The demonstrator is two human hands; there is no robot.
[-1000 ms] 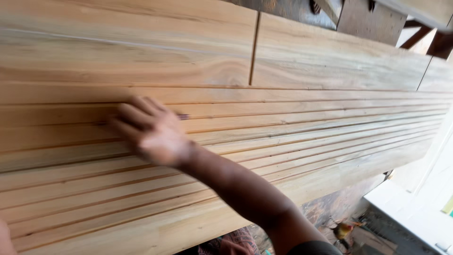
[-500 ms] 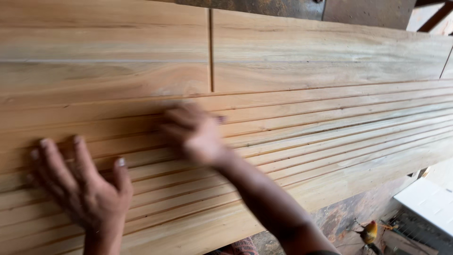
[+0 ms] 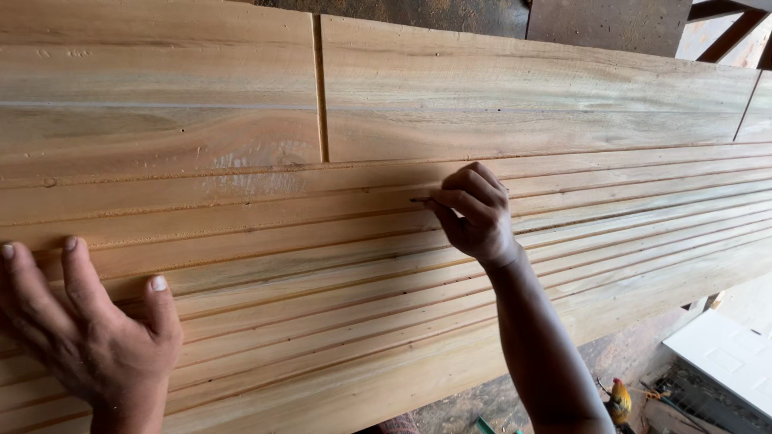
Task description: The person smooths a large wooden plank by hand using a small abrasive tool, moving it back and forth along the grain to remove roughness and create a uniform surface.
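Note:
A stack of long, pale wooden boards [image 3: 338, 265] lies edge up in front of me and fills most of the head view. My right hand [image 3: 474, 213] rests on the board edges near the middle, its fingers pinched on a small dark pencil [image 3: 421, 200] whose tip touches the wood. At the lower left, my left hand [image 3: 92, 333] lies flat on the boards with its fingers spread. Two wide planks [image 3: 515, 92] lie flat behind the edges, with a butt joint [image 3: 319, 88] between them.
Beyond the planks there is a dark, dusty surface [image 3: 418, 12] and brown timber pieces [image 3: 724, 28] at the top right. Below the boards at the lower right I see a white panel [image 3: 724, 354], a small rooster figure [image 3: 618, 399] and some clutter on the floor.
My right hand has slid to the right along the board edges and closed into a pinch on the pencil. My left hand came into view and pressed flat on the boards.

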